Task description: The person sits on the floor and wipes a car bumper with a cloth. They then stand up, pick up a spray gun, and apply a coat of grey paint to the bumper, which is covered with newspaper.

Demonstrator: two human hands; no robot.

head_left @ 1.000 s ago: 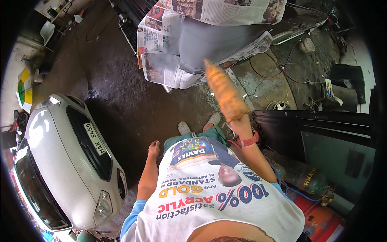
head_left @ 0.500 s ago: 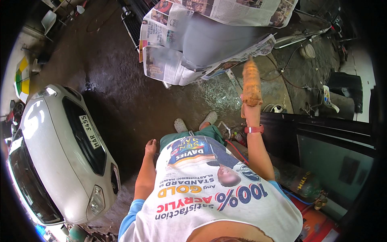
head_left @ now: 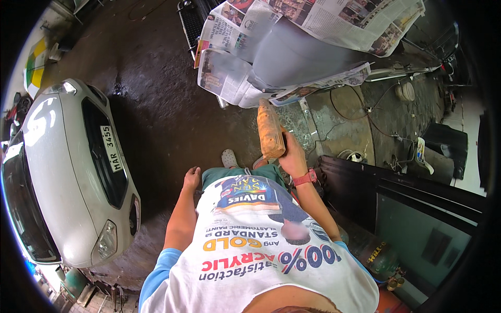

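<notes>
My right hand (head_left: 293,151) is wrapped round the back of an orange, paint-worn heat gun (head_left: 269,128). The tool's narrow nose points away from me, toward the lower edge of a grey panel (head_left: 292,55). Sheets of newspaper (head_left: 360,23) surround that panel above, to the left and along its near edge. In this view the nose overlaps the newspaper's near edge; whether they touch I cannot tell. By my left thigh hangs my left hand (head_left: 192,178), holding nothing, its fingers loose and partly apart.
On the left a silver car (head_left: 68,156) faces me side-on. A black-framed glass panel (head_left: 417,224) leans at the right, beside a green gas cylinder (head_left: 383,268). Hoses (head_left: 347,117) cross the wet floor ahead, near a round pale container (head_left: 404,92).
My right hand has brought the heat gun left and closer to my body, from the panel's right corner to below its middle. My left hand stays low at my side.
</notes>
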